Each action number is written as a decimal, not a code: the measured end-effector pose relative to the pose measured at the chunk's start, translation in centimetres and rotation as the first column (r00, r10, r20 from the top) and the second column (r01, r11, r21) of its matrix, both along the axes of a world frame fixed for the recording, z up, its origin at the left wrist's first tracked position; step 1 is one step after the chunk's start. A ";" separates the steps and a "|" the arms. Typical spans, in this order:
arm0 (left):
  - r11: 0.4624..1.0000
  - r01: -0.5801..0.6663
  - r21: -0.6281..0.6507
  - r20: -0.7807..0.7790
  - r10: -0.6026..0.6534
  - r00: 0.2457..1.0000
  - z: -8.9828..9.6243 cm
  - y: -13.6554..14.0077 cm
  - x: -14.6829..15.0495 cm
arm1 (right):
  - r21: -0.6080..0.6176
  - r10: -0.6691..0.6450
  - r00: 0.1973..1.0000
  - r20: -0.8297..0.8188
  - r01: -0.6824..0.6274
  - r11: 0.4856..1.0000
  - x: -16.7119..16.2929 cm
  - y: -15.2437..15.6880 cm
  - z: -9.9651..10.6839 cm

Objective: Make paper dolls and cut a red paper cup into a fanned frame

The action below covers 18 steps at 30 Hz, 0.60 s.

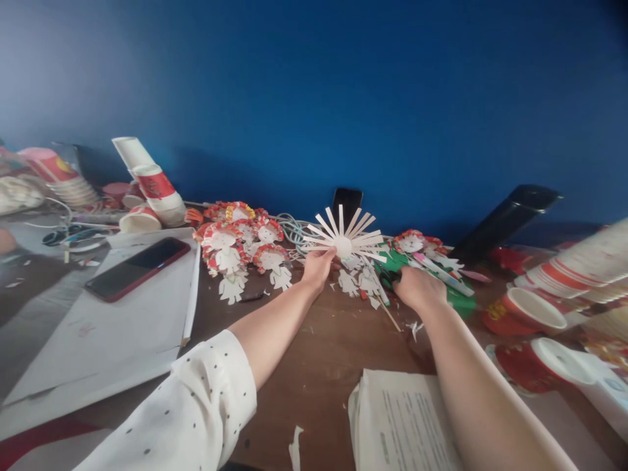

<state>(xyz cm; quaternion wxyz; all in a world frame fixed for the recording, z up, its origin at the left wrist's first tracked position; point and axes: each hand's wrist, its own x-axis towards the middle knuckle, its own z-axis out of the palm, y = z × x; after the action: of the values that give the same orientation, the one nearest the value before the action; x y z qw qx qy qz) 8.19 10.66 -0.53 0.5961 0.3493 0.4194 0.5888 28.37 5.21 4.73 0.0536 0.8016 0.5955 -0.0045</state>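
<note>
My left hand [320, 268] pinches a white paper cup cut into strips [344, 247], its round base facing me and the strips fanned out like rays. To the right, low over the table, my right hand [419, 288] is closed around the dark handles of scissors [390, 277]; the blades are hard to make out. Small white paper figures [369, 280] lie just beneath and between the hands. Left of them is a pile of paper lions [226, 239] with red and yellow curled manes.
A phone [137, 267] lies on white boards at left; another phone [347, 199] leans against the blue wall. Paper cups [159, 190] stand at left, more red cups [524, 311] at right. A black bottle [505, 222] tilts behind. Printed sheets [402, 418] lie in front.
</note>
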 end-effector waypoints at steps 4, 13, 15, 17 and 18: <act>1.000 0.002 -0.027 0.009 -0.002 1.000 0.3 -0.1 -0.1 | 0.000 -0.051 0.999 -0.016 0.051 0.999 0.0 -0.1 0.1; 0.999 -0.004 -0.041 -0.158 -0.003 0.987 0.2 0.0 -0.1 | -0.188 0.129 0.991 0.017 -0.124 0.974 -2.9 -3.4 3.2; 0.999 -0.006 -0.045 -0.197 -0.003 0.980 0.1 0.1 0.0 | -0.272 0.194 0.980 0.040 -0.176 0.946 -3.4 -3.9 3.1; 0.999 -0.007 -0.046 -0.215 -0.003 0.977 0.0 0.2 0.0 | -0.307 0.236 0.971 0.032 -0.215 0.927 -3.6 -4.2 2.5; 0.999 -0.006 -0.044 -0.216 -0.004 0.976 -0.1 0.2 0.1 | -0.297 0.246 0.969 0.026 -0.228 0.927 -3.6 -4.3 2.2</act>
<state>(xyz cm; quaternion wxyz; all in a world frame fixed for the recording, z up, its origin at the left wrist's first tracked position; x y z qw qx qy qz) 8.26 10.91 -0.61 0.5544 0.3975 0.4948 0.5383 24.79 0.89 6.95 0.1903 0.7067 0.6787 -0.0608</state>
